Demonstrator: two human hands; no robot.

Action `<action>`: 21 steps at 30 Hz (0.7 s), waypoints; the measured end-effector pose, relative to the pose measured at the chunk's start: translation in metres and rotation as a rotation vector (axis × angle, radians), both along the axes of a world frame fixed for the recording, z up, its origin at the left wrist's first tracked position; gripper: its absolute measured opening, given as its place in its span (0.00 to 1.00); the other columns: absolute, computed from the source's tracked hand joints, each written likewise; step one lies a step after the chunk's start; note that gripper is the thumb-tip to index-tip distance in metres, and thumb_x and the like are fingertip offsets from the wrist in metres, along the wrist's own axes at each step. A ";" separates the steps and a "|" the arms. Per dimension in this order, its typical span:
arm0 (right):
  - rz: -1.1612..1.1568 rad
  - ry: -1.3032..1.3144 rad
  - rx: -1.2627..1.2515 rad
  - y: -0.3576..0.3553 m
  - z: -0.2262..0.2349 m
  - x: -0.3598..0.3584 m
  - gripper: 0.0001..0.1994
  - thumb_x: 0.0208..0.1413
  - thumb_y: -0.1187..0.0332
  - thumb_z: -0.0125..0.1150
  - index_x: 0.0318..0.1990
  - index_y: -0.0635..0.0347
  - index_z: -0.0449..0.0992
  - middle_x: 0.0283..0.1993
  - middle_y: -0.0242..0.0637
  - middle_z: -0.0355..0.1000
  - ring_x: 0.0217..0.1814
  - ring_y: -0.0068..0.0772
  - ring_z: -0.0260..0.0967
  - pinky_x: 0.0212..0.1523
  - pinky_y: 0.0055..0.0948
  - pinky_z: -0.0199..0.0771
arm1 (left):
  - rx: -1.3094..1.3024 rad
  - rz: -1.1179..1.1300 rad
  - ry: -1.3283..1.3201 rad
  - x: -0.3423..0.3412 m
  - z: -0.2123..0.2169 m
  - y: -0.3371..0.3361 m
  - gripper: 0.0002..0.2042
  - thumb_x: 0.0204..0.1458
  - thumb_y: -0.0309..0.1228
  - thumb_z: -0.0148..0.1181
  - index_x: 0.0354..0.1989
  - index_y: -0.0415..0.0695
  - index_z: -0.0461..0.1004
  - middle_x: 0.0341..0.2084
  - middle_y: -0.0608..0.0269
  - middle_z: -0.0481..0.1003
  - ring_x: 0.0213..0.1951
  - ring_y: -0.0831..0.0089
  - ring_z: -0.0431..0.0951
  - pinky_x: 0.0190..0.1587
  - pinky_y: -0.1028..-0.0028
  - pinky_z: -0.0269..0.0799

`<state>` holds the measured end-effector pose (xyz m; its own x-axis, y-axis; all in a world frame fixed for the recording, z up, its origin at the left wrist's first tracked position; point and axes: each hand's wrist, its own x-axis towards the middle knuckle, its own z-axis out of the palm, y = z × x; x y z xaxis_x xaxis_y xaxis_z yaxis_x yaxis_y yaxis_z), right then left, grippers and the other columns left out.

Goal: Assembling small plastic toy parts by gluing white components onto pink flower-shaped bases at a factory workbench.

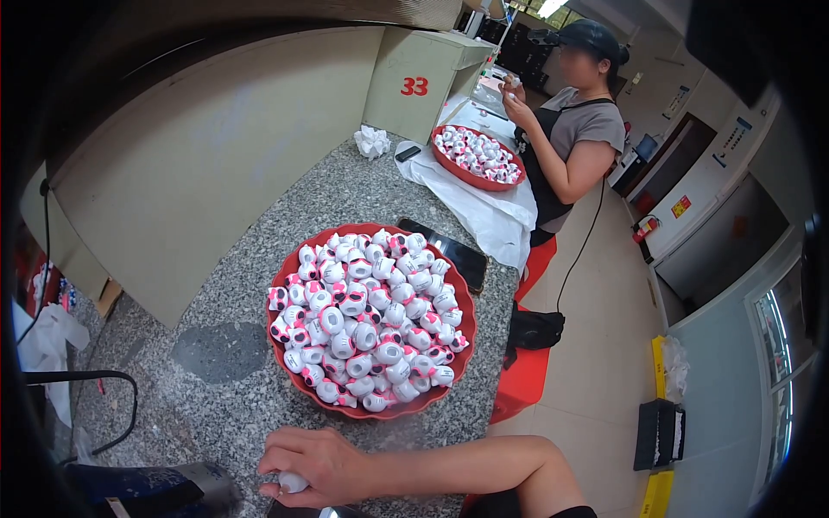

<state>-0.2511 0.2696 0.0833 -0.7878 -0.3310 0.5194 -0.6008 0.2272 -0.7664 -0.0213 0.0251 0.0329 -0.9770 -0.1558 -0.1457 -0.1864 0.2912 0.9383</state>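
Note:
My right hand reaches in from the lower right, above the front of the speckled stone table. Its fingers are closed round a small white rounded piece, mostly hidden by the fingers. Just beyond the hand stands a red scalloped bowl, heaped with small white figure heads that have pink and black markings. To the left of the hand lies a dark blue cylindrical tool, cut off by the lower edge. My left hand is out of view.
A black phone lies behind the bowl, and crumpled white paper is farther back. A pale panel borders the table's left. A co-worker handles a small piece near a second red bowl. A black cord bends at left.

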 end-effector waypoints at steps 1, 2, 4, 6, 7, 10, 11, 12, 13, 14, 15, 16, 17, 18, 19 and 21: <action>0.000 -0.001 -0.002 0.000 0.000 0.000 0.11 0.43 0.69 0.60 0.28 0.59 0.63 0.26 0.36 0.60 0.28 0.40 0.63 0.23 0.35 0.64 | 0.022 -0.022 -0.035 0.000 -0.001 -0.002 0.06 0.51 0.24 0.46 0.27 0.33 0.67 0.31 0.50 0.73 0.32 0.68 0.73 0.35 0.74 0.69; 0.000 0.000 -0.002 0.000 0.000 0.000 0.11 0.43 0.69 0.60 0.28 0.59 0.63 0.26 0.36 0.60 0.28 0.40 0.63 0.23 0.35 0.64 | 0.022 -0.022 -0.034 0.000 -0.002 -0.003 0.06 0.51 0.24 0.46 0.27 0.33 0.67 0.31 0.50 0.73 0.32 0.68 0.73 0.35 0.74 0.69; 0.000 0.001 -0.002 0.000 0.001 0.000 0.11 0.43 0.69 0.60 0.28 0.59 0.63 0.26 0.36 0.60 0.28 0.39 0.63 0.23 0.35 0.64 | 0.018 -0.050 -0.005 0.000 -0.004 -0.004 0.07 0.51 0.24 0.46 0.28 0.33 0.68 0.30 0.50 0.73 0.32 0.69 0.73 0.35 0.74 0.69; -0.001 0.001 -0.002 0.000 0.001 0.000 0.11 0.43 0.69 0.60 0.28 0.59 0.63 0.26 0.36 0.60 0.28 0.39 0.63 0.23 0.35 0.64 | 0.015 -0.064 0.010 -0.002 -0.005 -0.006 0.07 0.51 0.25 0.45 0.29 0.33 0.68 0.30 0.50 0.73 0.32 0.69 0.73 0.35 0.74 0.69; 0.001 0.003 0.001 0.000 0.001 0.000 0.11 0.43 0.69 0.60 0.28 0.59 0.63 0.26 0.36 0.60 0.28 0.39 0.63 0.23 0.35 0.64 | -0.016 -0.097 0.027 -0.002 -0.006 -0.007 0.08 0.51 0.25 0.45 0.32 0.32 0.68 0.31 0.51 0.73 0.31 0.70 0.73 0.35 0.75 0.69; 0.005 0.007 0.007 0.000 0.001 0.000 0.11 0.43 0.69 0.60 0.28 0.59 0.63 0.26 0.36 0.60 0.29 0.39 0.63 0.23 0.35 0.64 | -0.079 -0.163 0.062 -0.004 -0.005 -0.009 0.10 0.52 0.25 0.45 0.37 0.32 0.69 0.31 0.52 0.73 0.31 0.72 0.73 0.34 0.77 0.68; 0.003 0.008 0.006 0.000 0.001 0.000 0.11 0.43 0.69 0.60 0.28 0.59 0.63 0.26 0.36 0.60 0.29 0.39 0.63 0.23 0.35 0.64 | -0.047 -0.136 0.005 -0.004 -0.001 -0.006 0.11 0.52 0.26 0.45 0.39 0.31 0.68 0.31 0.53 0.73 0.31 0.73 0.72 0.33 0.78 0.68; 0.001 0.009 0.005 0.000 0.001 0.000 0.11 0.43 0.69 0.60 0.28 0.59 0.63 0.26 0.36 0.60 0.29 0.39 0.63 0.23 0.35 0.64 | -0.016 -0.110 -0.053 -0.005 0.003 -0.003 0.12 0.52 0.26 0.44 0.41 0.31 0.67 0.31 0.54 0.73 0.30 0.74 0.72 0.33 0.79 0.68; -0.001 0.009 0.004 0.000 0.000 0.001 0.11 0.43 0.69 0.60 0.28 0.59 0.63 0.26 0.36 0.60 0.29 0.39 0.63 0.23 0.35 0.64 | 0.016 -0.084 -0.110 -0.005 0.005 -0.002 0.14 0.52 0.26 0.44 0.44 0.31 0.66 0.31 0.55 0.73 0.30 0.76 0.72 0.32 0.80 0.67; -0.003 0.010 0.006 0.000 0.000 0.001 0.11 0.43 0.69 0.60 0.28 0.59 0.63 0.26 0.36 0.60 0.29 0.39 0.63 0.23 0.35 0.64 | 0.017 -0.086 -0.109 -0.005 0.004 -0.003 0.14 0.52 0.26 0.44 0.44 0.31 0.66 0.31 0.55 0.73 0.30 0.76 0.72 0.32 0.80 0.67; -0.001 0.012 0.004 0.000 0.000 0.001 0.11 0.43 0.68 0.60 0.29 0.59 0.63 0.27 0.36 0.60 0.29 0.39 0.64 0.23 0.35 0.64 | 0.020 -0.102 -0.099 -0.005 0.003 -0.004 0.14 0.52 0.26 0.44 0.45 0.30 0.66 0.31 0.55 0.73 0.29 0.77 0.71 0.31 0.80 0.67; 0.001 0.013 0.002 0.000 0.000 0.001 0.11 0.43 0.68 0.60 0.29 0.59 0.63 0.27 0.36 0.60 0.29 0.39 0.64 0.23 0.35 0.64 | 0.023 -0.119 -0.090 -0.004 0.002 -0.006 0.15 0.52 0.26 0.44 0.45 0.30 0.65 0.31 0.56 0.73 0.28 0.77 0.71 0.31 0.81 0.67; 0.002 0.014 0.001 0.000 0.001 0.000 0.11 0.43 0.68 0.60 0.29 0.59 0.63 0.27 0.36 0.60 0.29 0.39 0.64 0.23 0.35 0.64 | 0.026 -0.136 -0.080 -0.005 0.002 -0.007 0.15 0.52 0.27 0.45 0.46 0.30 0.64 0.31 0.57 0.74 0.27 0.78 0.70 0.30 0.81 0.67; 0.001 0.015 0.001 0.000 0.000 0.000 0.11 0.43 0.68 0.60 0.29 0.59 0.63 0.27 0.36 0.60 0.29 0.39 0.64 0.23 0.35 0.64 | 0.026 -0.137 -0.079 -0.005 0.001 -0.008 0.15 0.52 0.27 0.45 0.46 0.30 0.64 0.31 0.57 0.74 0.27 0.78 0.70 0.30 0.81 0.67; 0.006 0.027 -0.006 0.001 0.000 -0.001 0.11 0.43 0.68 0.60 0.29 0.59 0.63 0.27 0.36 0.60 0.29 0.39 0.64 0.23 0.35 0.64 | 0.032 -0.146 -0.093 -0.006 0.001 -0.009 0.15 0.52 0.26 0.45 0.46 0.30 0.65 0.31 0.56 0.73 0.26 0.78 0.70 0.30 0.81 0.67; 0.017 0.051 -0.018 0.002 -0.001 -0.002 0.11 0.43 0.68 0.60 0.29 0.59 0.63 0.27 0.36 0.61 0.29 0.39 0.64 0.23 0.34 0.64 | 0.046 -0.164 -0.120 -0.007 0.000 -0.010 0.14 0.52 0.26 0.45 0.45 0.30 0.65 0.30 0.56 0.73 0.25 0.78 0.70 0.29 0.80 0.67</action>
<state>-0.2529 0.2718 0.0820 -0.7547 -0.3341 0.5646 -0.6426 0.2031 -0.7388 -0.0281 0.0147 0.0334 -0.9640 0.0137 -0.2654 -0.2507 0.2844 0.9253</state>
